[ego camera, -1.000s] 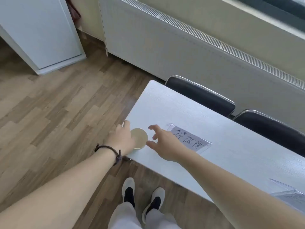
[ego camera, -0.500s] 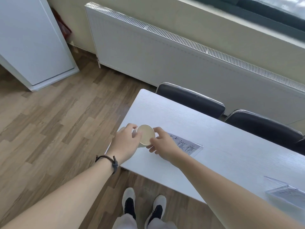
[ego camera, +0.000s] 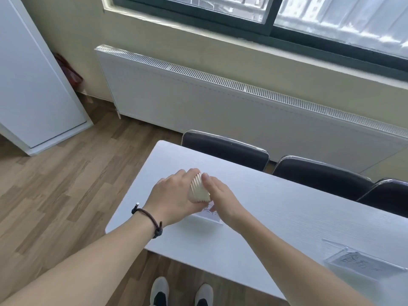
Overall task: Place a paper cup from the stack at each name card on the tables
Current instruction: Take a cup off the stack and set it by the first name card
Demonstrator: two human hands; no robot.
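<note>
A stack of cream paper cups (ego camera: pixel 199 191) lies tilted between both hands, just above the white table (ego camera: pixel 276 208). My left hand (ego camera: pixel 172 197) wraps the stack from the left. My right hand (ego camera: pixel 223 198) grips it from the right, fingers on the upper rims. A clear name card holder (ego camera: pixel 208 215) with handwritten characters sits right under the hands, mostly hidden by them. A second name card holder (ego camera: pixel 362 262) stands near the front right edge of the table.
Dark chairs (ego camera: pixel 225 150) (ego camera: pixel 320 175) are tucked in along the table's far side, in front of a long white radiator (ego camera: pixel 220 102) under the window. A white cabinet (ego camera: pixel 33 85) stands at the left. Wood floor lies to the left and below.
The stack has been lifted off the table's left edge and moved right, over the name card. My right hand has closed on it. The stack now lies tipped on its side.
</note>
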